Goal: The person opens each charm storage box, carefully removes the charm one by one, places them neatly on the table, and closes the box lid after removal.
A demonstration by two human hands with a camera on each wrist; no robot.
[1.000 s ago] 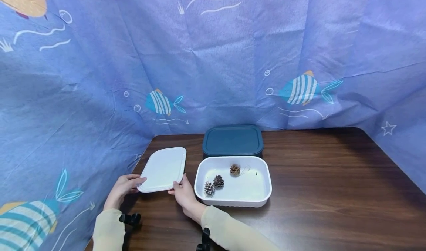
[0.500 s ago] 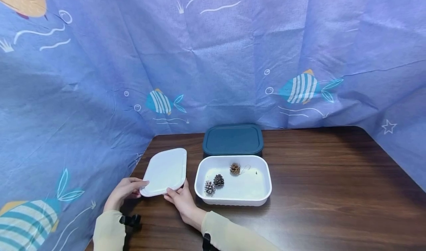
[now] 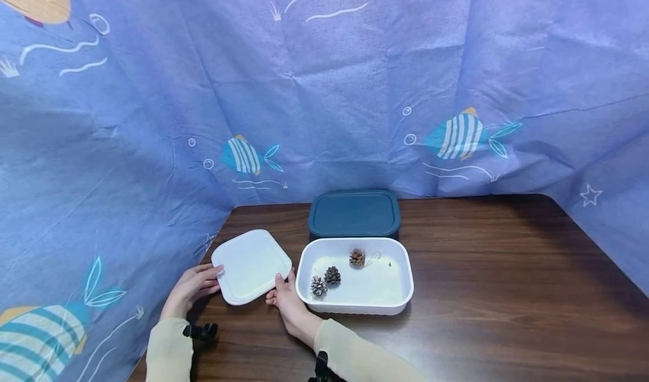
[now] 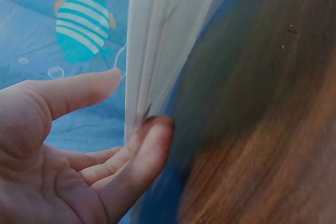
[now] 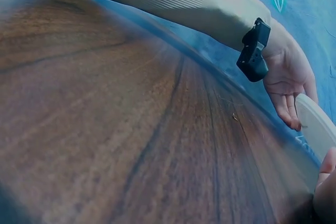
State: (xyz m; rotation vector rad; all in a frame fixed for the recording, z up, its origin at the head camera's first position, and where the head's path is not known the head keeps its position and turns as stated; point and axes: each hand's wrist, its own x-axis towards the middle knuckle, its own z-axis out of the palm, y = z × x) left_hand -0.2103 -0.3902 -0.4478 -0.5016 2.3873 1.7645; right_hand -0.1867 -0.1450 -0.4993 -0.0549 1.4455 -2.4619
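Observation:
A white lid [image 3: 250, 266] with rounded corners is held over the left part of the table, left of a white box [image 3: 355, 309]. My left hand [image 3: 191, 286] has it by the left edge; in the left wrist view the thumb lies on one side of the lid [image 4: 173, 30] and the fingers on the other. At the right corner my right hand [image 3: 296, 309] pinches the lid, thumb on top. Inside the box lie a brown pine cone [image 3: 357, 258], a darker pine cone [image 3: 332, 276] and a white-tipped pine cone [image 3: 319, 287].
Behind the white box stands a dark blue lidded box [image 3: 354, 213]. Both are on a brown wooden table [image 3: 487, 286]. A blue fish-print cloth [image 3: 355, 117] hangs behind the table and along its left side.
The lid has turned counterclockwise between my hands, its right corner swinging out toward the white box. My right hand moved slightly right with it. The boxes and pine cones stayed put.

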